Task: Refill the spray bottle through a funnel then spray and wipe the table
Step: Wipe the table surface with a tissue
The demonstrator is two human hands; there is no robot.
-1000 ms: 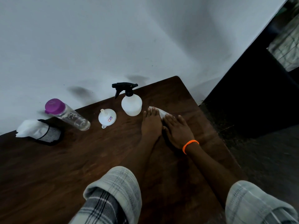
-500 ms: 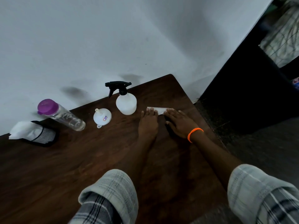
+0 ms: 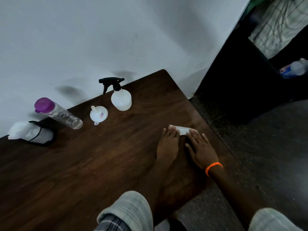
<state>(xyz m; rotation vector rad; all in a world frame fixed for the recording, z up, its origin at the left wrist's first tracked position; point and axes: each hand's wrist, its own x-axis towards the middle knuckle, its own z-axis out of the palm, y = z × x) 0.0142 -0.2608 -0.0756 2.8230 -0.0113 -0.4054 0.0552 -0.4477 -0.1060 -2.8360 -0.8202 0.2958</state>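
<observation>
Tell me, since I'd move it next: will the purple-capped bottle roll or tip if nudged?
The purple-capped bottle looks like a tall narrow cylinder, so it probably tips easily. Once down, its round clear body would likely roll. It looks light, though its contents are unclear.

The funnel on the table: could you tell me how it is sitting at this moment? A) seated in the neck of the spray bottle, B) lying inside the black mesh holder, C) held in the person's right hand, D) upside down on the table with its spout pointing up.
D: the white funnel rests wide mouth down on the table, spout up, apart from the spray bottle and away from both hands.
</observation>
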